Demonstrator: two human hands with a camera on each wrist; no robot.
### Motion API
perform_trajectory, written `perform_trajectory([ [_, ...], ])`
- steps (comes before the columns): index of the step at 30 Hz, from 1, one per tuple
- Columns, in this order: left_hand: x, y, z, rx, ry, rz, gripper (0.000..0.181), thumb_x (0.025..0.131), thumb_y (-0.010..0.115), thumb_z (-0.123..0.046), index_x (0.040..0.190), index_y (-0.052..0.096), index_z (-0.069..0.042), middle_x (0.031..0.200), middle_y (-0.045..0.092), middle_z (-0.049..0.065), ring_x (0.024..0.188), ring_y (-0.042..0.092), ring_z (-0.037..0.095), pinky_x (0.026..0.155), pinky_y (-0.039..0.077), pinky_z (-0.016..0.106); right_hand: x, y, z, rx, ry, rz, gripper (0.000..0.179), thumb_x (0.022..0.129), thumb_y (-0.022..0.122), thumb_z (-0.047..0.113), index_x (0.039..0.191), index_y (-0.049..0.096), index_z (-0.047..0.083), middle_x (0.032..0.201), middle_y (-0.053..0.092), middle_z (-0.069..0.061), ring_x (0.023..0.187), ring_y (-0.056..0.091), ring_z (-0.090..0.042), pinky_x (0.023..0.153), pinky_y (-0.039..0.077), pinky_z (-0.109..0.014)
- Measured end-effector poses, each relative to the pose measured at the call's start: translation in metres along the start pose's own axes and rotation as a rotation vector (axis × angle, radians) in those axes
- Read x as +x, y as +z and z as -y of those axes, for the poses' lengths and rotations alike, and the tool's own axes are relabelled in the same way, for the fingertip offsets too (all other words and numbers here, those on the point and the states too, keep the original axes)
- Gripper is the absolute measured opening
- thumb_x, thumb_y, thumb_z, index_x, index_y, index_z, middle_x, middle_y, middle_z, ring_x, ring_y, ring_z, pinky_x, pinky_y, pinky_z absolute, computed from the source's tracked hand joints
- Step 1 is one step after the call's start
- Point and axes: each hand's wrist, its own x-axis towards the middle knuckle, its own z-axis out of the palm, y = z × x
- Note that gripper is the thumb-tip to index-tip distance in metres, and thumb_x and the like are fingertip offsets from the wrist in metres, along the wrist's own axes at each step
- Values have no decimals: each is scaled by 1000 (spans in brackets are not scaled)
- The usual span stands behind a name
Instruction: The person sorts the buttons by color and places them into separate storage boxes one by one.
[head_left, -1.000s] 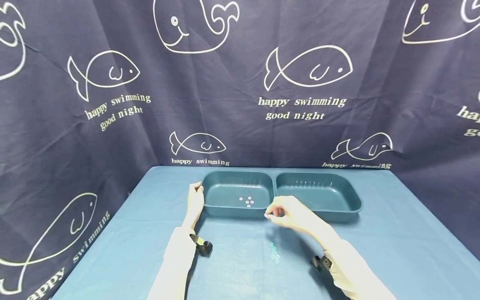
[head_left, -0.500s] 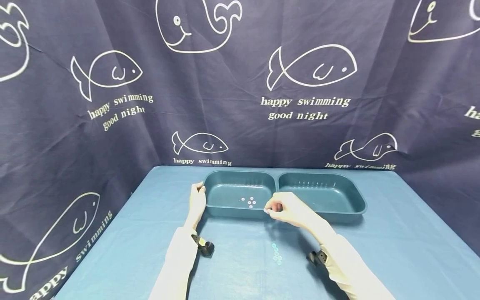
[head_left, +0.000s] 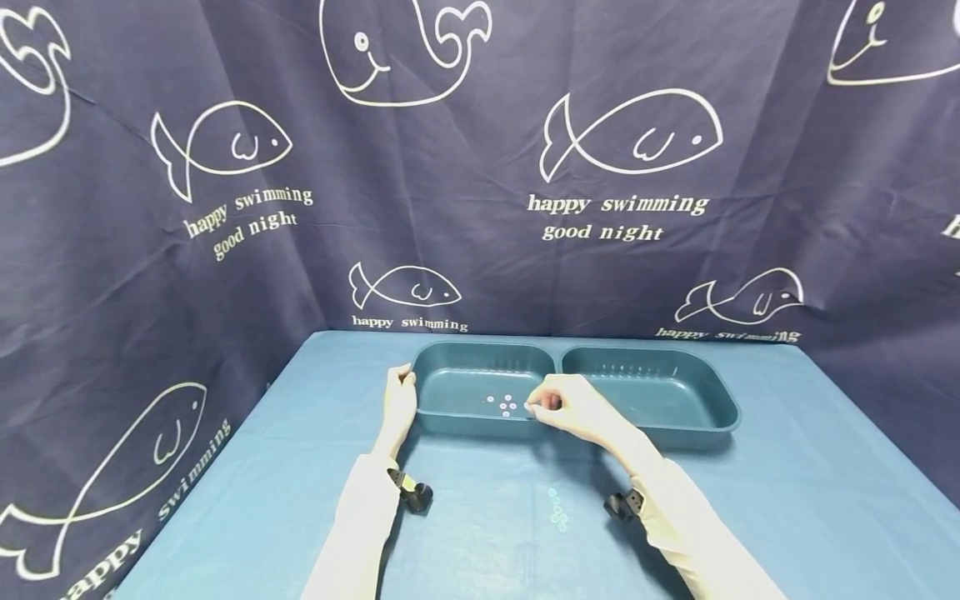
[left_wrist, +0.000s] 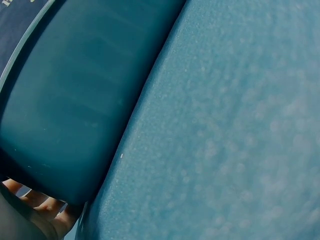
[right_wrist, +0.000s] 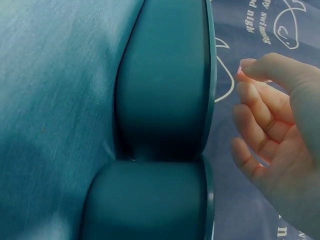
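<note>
My left hand point(head_left: 400, 398) grips the left end of the left dark-teal bin point(head_left: 480, 426), thumb near its rim. In the left wrist view its fingers point(left_wrist: 49, 207) lie against the bin's end wall. My right hand point(head_left: 576, 407) pinches a small pale pink ring point(head_left: 528, 407) between thumb and forefinger, over the front right corner of that bin. The right wrist view shows the pink ring point(right_wrist: 239, 70) edge-on at the fingertips, other fingers loosely bent. Several small pinkish-white rings point(head_left: 504, 406) lie on the bin's floor.
A matching right bin point(head_left: 693, 434) stands end to end with the left one. Several small aqua rings point(head_left: 557, 510) lie on the blue tabletop point(head_left: 480, 542) in front. A dark fish-print curtain point(head_left: 487, 208) hangs behind the table.
My right hand has moved slightly up and forward, carrying the pink ring from the front of the left bin to above its rim. The left hand keeps its place on the bin.
</note>
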Motion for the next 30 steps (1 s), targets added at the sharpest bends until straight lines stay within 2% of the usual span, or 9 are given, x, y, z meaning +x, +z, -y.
perform_trajectory([
  [6, -1, 1, 1, 10, 0, 13, 27, 96, 39, -6, 120, 44, 6, 121, 51, 27, 118, 47, 39, 102, 34, 50, 6, 2, -4, -13, 25, -5, 6, 79, 71, 13, 84, 72, 13, 65, 55, 10, 61, 47, 1, 58, 42, -20],
  [15, 0, 1, -1, 3, 17, -11, 26, 96, 40, -5, 119, 44, 7, 119, 52, 28, 116, 48, 39, 101, 35, 50, 13, 6, -10, -42, 48, -8, 7, 78, 71, 15, 84, 73, 12, 65, 56, 9, 62, 47, -1, 58, 42, -21],
  [23, 0, 2, 2, 4, 29, -10, 26, 96, 40, -4, 118, 45, 7, 118, 52, 28, 116, 48, 39, 100, 35, 50, 16, 12, -15, -29, 89, 3, 8, 78, 69, 10, 85, 72, 9, 69, 60, 6, 64, 51, -3, 60, 44, -21],
  [30, 1, 1, 1, -8, 27, -19, 26, 95, 41, -4, 117, 45, 8, 118, 52, 28, 115, 48, 40, 101, 35, 50, 17, 12, -16, -20, 87, 1, 8, 78, 69, 10, 85, 71, 9, 69, 60, 5, 64, 51, -3, 60, 44, -21],
])
